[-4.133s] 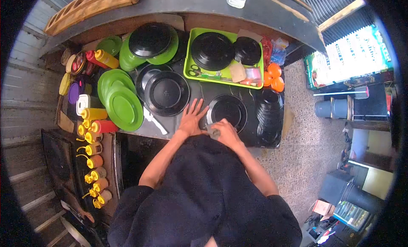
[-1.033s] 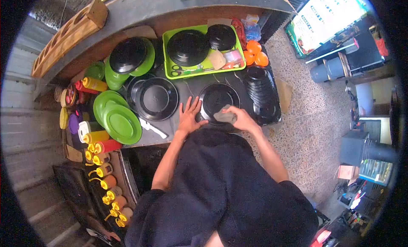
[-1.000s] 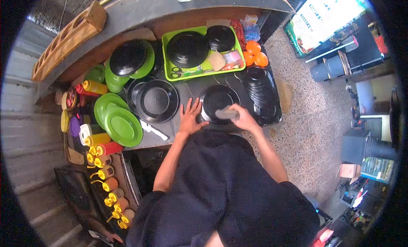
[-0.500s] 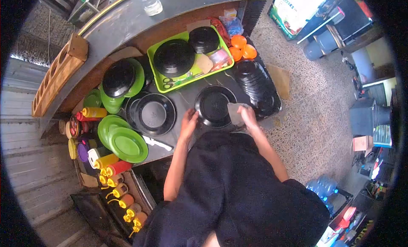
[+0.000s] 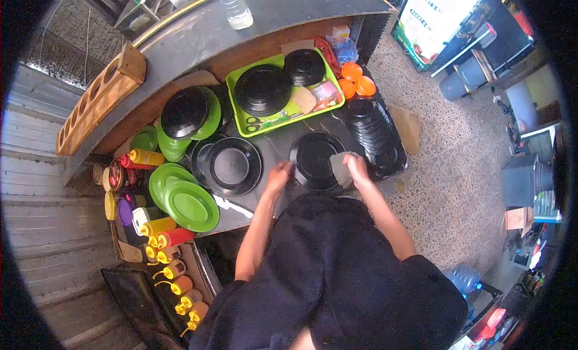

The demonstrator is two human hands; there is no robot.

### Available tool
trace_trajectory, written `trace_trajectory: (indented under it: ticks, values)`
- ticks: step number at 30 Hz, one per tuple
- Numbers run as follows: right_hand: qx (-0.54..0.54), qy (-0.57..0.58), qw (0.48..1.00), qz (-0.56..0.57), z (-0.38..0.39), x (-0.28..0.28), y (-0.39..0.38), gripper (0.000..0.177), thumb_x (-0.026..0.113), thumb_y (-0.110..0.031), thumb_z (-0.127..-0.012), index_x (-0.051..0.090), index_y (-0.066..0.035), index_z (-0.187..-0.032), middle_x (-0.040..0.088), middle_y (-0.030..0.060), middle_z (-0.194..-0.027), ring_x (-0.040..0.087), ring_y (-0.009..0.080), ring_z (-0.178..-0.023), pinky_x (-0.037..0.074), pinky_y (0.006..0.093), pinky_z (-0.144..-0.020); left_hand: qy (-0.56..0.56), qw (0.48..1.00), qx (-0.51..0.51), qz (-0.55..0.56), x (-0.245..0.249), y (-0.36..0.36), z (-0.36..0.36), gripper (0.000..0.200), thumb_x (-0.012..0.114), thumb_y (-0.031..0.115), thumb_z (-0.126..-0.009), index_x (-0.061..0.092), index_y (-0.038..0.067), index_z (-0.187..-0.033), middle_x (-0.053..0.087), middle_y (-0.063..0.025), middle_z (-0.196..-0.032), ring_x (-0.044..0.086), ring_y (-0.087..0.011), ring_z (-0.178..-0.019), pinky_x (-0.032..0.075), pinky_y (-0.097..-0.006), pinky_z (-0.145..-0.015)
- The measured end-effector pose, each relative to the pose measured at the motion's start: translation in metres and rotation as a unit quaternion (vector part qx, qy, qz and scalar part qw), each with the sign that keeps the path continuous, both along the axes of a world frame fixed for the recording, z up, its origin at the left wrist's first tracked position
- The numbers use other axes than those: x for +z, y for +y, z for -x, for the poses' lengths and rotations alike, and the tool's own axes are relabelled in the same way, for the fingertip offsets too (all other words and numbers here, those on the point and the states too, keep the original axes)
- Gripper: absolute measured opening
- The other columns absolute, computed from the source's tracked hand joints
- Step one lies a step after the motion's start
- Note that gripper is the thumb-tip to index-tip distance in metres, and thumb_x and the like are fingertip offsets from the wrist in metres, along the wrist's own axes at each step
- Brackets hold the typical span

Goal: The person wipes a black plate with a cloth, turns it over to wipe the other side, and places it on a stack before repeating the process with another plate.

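As I view the counter (image 5: 276, 148) from afar, a green tray (image 5: 295, 118) sits beyond a black plate (image 5: 316, 160); left hand (image 5: 279, 176) curled beside the plate's rim, hold unclear to me; right hand (image 5: 357, 168) clutching grey cloth (image 5: 341, 169) at the plate's right edge.

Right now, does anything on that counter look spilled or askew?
No spill shows. The green plates beside the red squeeze bottle look askew: the top one sits off-centre, leaving the ones beneath partly showing.

White banner (image 5: 432, 23): "PAKET" readable, rest blurred.
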State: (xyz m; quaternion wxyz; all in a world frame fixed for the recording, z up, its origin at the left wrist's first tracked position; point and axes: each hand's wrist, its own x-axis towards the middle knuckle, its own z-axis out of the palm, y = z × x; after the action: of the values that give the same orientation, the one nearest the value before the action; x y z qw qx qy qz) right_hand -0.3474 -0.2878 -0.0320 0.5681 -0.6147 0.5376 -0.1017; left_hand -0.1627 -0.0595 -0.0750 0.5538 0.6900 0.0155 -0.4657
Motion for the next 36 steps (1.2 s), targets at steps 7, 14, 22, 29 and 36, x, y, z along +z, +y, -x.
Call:
trace_trajectory:
  ticks: [7,14,22,29,36]
  values:
    - [-0.087,-0.213,0.95,-0.213,0.02,-0.028,-0.02,0.023,0.063,-0.024,-0.076,0.069,-0.009,-0.092,0.067,0.0067,-0.1,0.062,0.0242,-0.098,0.048,0.0395,-0.091,-0.139,0.988,0.011,0.067,0.031,-0.001,0.008,0.03,0.067,0.006,-0.1,0.071,-0.001,-0.129,0.071,-0.001,-0.094,0.059,-0.0084,-0.071,0.048,-0.0264,-0.065]
    - [-0.09,-0.331,0.89,-0.3,0.022,0.024,-0.04,0.037,0.056,-0.021,-0.073,0.069,-0.005,-0.104,0.072,0.0101,-0.106,0.067,0.0295,-0.1,0.054,0.043,-0.094,-0.243,0.964,0.006,0.106,0.081,0.002,0.01,0.024,0.058,0.0,-0.104,0.071,-0.002,-0.125,0.072,-0.0017,-0.095,0.064,-0.009,-0.076,0.051,-0.0265,-0.07]
    - [0.06,-0.348,0.894,-0.276,0.014,0.054,-0.038,0.066,0.048,-0.023,-0.069,0.069,0.013,-0.12,0.075,0.0225,-0.12,0.07,0.0304,-0.106,0.052,0.0393,-0.103,-0.313,0.929,0.01,0.197,0.055,0.016,-0.008,0.027,0.053,-0.005,-0.101,0.074,0.0,-0.118,0.077,-0.0125,-0.119,0.07,-0.0172,-0.106,0.054,-0.0308,-0.095]
    - [0.112,-0.274,0.942,-0.156,0.021,0.018,-0.021,0.061,0.048,-0.021,-0.064,0.076,0.012,-0.107,0.077,0.02,-0.117,0.069,0.0266,-0.104,0.05,0.0324,-0.103,-0.316,0.931,-0.009,0.181,0.016,0.021,0.011,0.041,0.065,-0.011,-0.09,0.067,0.002,-0.129,0.058,-0.0071,-0.144,0.061,-0.0165,-0.124,0.051,-0.0294,-0.105]
    - [0.144,-0.203,0.966,-0.077,0.028,0.02,-0.016,0.055,0.05,-0.021,-0.065,0.081,0.004,-0.102,0.079,0.0131,-0.103,0.067,0.0208,-0.095,0.048,0.0278,-0.093,-0.346,0.931,-0.024,0.115,0.015,0.027,0.029,0.051,0.071,-0.004,-0.089,0.06,0.006,-0.138,0.049,-0.0098,-0.152,0.06,-0.0216,-0.125,0.054,-0.0351,-0.104]
